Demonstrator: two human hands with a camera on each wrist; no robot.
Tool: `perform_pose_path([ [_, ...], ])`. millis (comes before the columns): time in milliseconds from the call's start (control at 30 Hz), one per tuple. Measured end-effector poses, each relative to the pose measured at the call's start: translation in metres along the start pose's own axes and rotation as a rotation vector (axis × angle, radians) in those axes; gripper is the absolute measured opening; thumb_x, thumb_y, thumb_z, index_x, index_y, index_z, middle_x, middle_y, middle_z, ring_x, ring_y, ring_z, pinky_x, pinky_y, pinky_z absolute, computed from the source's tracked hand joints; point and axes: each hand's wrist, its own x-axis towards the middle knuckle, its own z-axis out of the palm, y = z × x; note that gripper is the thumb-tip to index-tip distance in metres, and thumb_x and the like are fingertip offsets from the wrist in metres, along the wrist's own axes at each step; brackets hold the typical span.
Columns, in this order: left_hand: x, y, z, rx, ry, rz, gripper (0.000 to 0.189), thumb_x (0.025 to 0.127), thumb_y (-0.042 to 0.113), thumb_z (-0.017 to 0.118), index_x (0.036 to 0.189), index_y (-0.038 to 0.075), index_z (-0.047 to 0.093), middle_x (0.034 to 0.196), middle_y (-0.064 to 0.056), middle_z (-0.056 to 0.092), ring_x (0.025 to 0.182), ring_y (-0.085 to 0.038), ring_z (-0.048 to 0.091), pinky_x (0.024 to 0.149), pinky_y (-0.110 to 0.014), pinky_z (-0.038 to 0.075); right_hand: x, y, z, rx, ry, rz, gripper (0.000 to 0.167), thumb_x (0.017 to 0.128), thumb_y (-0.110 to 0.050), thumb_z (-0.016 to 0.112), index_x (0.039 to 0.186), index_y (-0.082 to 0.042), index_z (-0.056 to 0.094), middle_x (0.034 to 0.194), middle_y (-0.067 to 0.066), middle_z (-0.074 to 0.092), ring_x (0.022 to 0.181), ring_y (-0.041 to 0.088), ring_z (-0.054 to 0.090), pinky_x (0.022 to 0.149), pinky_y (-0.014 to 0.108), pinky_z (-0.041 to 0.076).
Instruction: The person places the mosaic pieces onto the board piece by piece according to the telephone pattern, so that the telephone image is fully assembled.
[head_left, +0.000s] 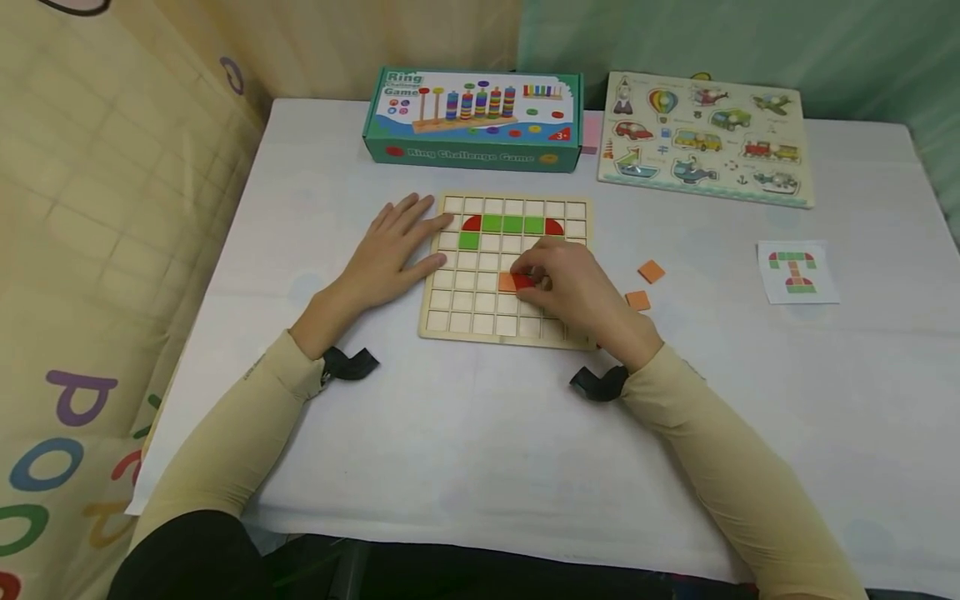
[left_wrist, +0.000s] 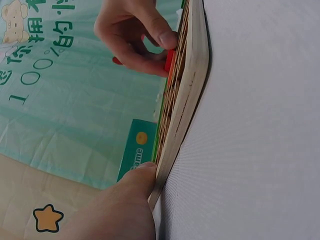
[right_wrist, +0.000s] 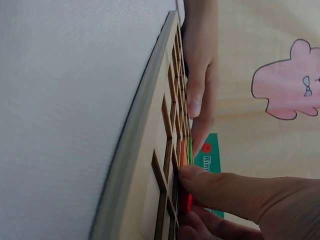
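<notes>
A wooden grid board (head_left: 495, 340) lies on the white table. Along its second row sit green square tiles (head_left: 513, 224) between two red rounded corner tiles (head_left: 472, 223), and one green tile (head_left: 468, 241) is below at the left. My right hand (head_left: 577, 287) pinches a red tile (right_wrist: 186, 200) over the board, just right of an orange square tile (head_left: 507, 282). Whether the red tile is fully seated cannot be seen. With fingers spread, my left hand (head_left: 386, 254) rests at the board's left edge, its thumb touching the rim.
Two loose orange tiles (head_left: 651, 272) lie right of the board. Further right is a pattern card (head_left: 797, 292). A green game box (head_left: 472, 156) and a vehicle puzzle board (head_left: 712, 179) stand at the back. Black straps (head_left: 350, 364) hang from the wrists.
</notes>
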Motion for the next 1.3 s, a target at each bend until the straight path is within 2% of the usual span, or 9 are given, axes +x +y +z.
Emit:
perform_pose_path([
  [233,0.0,-0.001,0.001,-0.004,0.008,0.005,0.065,0.105,0.048,0.057,0.164,0.023,0.04,0.175,-0.013,0.024,0.165,-0.033,0.011,0.133,-0.055,0.003,-0.001,0.0,0.0,-0.017,0.053,0.036,0.02,0.089,-0.013,0.086,0.104,-0.001,0.081,0.094,0.012,0.073,0.085,0.025,0.067,0.077,0.038,0.055],
  [533,0.001,0.001,-0.002,-0.002,-0.001,0.005,0.066,0.105,0.048,0.057,0.164,0.023,0.04,0.175,-0.013,0.024,0.165,-0.033,0.01,0.133,-0.055,0.003,-0.002,-0.006,0.0,-0.061,0.017,0.026,0.023,0.092,-0.009,0.082,0.114,-0.002,0.08,0.099,0.012,0.075,0.087,0.024,0.067,0.079,0.038,0.057],
  [700,0.001,-0.001,0.0,0.0,0.009,0.009,0.065,0.105,0.048,0.057,0.164,0.024,0.041,0.175,-0.012,0.024,0.165,-0.033,0.011,0.133,-0.055,0.003,-0.002,-0.01,0.002,-0.1,-0.001,-0.019,0.025,0.096,-0.009,0.077,0.12,-0.004,0.079,0.109,0.012,0.074,0.097,0.026,0.066,0.087,0.041,0.056],
  [867,0.001,-0.001,0.003,-0.008,0.01,0.006,0.066,0.105,0.049,0.058,0.164,0.024,0.041,0.175,-0.011,0.024,0.165,-0.033,0.011,0.133,-0.055,0.003,-0.007,-0.004,-0.003,-0.011,-0.029,-0.024,0.037,0.093,-0.011,0.08,0.129,-0.003,0.074,0.119,0.012,0.074,0.103,0.028,0.067,0.09,0.043,0.056],
  [933,0.001,-0.001,0.003,-0.006,0.013,0.009,0.066,0.105,0.049,0.058,0.164,0.025,0.041,0.175,-0.011,0.024,0.165,-0.033,0.011,0.133,-0.056,0.003,-0.014,0.005,-0.01,0.03,-0.01,-0.011,0.038,0.093,-0.009,0.08,0.129,-0.002,0.073,0.117,0.013,0.074,0.102,0.028,0.067,0.089,0.043,0.058],
  [1033,0.002,0.0,0.003,0.0,0.019,0.016,0.065,0.105,0.049,0.057,0.164,0.025,0.041,0.175,-0.011,0.024,0.164,-0.033,0.012,0.133,-0.056,0.004,-0.029,0.025,-0.027,0.036,0.079,0.049,0.031,0.093,-0.006,0.079,0.123,-0.001,0.075,0.11,0.015,0.073,0.097,0.029,0.068,0.085,0.046,0.06],
  [1167,0.003,0.0,0.003,0.002,0.016,0.014,0.065,0.105,0.048,0.057,0.164,0.023,0.041,0.175,-0.012,0.024,0.164,-0.034,0.012,0.133,-0.056,0.004,-0.052,0.058,-0.053,-0.012,0.203,0.19,0.025,0.093,-0.005,0.078,0.117,0.002,0.076,0.104,0.02,0.071,0.093,0.033,0.067,0.083,0.049,0.058],
  [1300,0.001,-0.001,0.003,-0.001,0.011,0.006,0.066,0.105,0.048,0.058,0.164,0.023,0.041,0.175,-0.013,0.024,0.164,-0.034,0.011,0.133,-0.055,0.003,-0.067,0.081,-0.065,-0.034,0.226,0.318,0.028,0.093,-0.012,0.081,0.116,0.003,0.075,0.103,0.024,0.071,0.094,0.036,0.066,0.079,0.042,0.05],
])
